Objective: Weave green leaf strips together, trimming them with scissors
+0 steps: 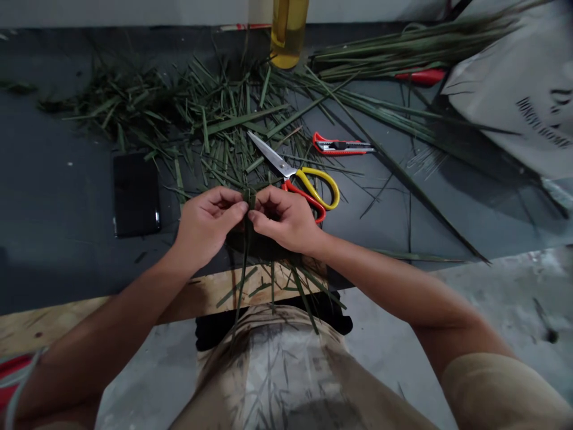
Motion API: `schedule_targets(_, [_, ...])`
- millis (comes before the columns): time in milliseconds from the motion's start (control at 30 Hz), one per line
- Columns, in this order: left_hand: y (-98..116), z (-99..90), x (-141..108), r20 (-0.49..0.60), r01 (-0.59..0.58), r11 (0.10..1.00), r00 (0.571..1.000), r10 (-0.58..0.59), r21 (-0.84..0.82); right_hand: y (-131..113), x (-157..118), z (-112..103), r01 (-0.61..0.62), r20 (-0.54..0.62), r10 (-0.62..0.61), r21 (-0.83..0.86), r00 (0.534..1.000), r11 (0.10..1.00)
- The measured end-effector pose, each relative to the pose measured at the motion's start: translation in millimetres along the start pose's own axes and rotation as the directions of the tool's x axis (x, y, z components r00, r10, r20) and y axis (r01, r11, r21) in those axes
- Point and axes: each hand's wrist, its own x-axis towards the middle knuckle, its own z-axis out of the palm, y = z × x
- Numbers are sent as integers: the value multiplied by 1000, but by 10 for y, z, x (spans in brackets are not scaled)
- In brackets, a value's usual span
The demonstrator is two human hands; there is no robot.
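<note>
Both hands meet over the front of the dark table, pinching green leaf strips (249, 230) between them. My left hand (208, 218) has thumb and forefinger closed on the strips from the left. From the right, my right hand (286, 218) grips the same strips with its fingertips. A long strip end hangs down toward my lap. Just behind my right hand lie scissors (290, 171) with one yellow and one red handle, blades pointing away to the left. Exactly how the strips are folded between the fingers is hidden.
Cut leaf pieces (224, 107) are heaped behind the hands. A black phone (136, 196) lies left, a red utility knife (342, 145) right. Farther back are a bottle of yellow liquid (289, 36), long leaves (403, 51) and a pale printed bag (514, 89). The wooden table edge (192, 295) is nearest me.
</note>
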Motion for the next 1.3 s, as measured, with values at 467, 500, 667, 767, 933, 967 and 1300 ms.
schedule_targets(467, [-41,-27,31,-73,-28,999,997,31,41,26,-25,29,141,52,-139,-42,989,989])
schedule_targets(500, [-48,-31,37,-72,-24,999,997,26,33,36,-20,25,120,47,-118,-51,992,991])
schedule_targets(667, [-15,-34,10,-63,-20,998,998,24,56,58,18,-12,-6,55,13,-131,998,991])
schedule_targets(767, [22,-21,-7,-51,-32,999,998,34,40,31,26,-27,-31,66,40,-134,997,990])
schedule_targets(933, [45,0,-31,14,-36,998,999,36,-51,12,30,-53,17,-45,-21,-99,999,995])
schedule_targets(967, [44,2,-38,39,-25,997,999,28,-71,15,36,-63,26,-89,-35,-96,995,995])
schedule_targets(1300, [8,19,-41,122,23,999,992,-18,-42,29,74,-118,-13,-108,3,-92,994,996])
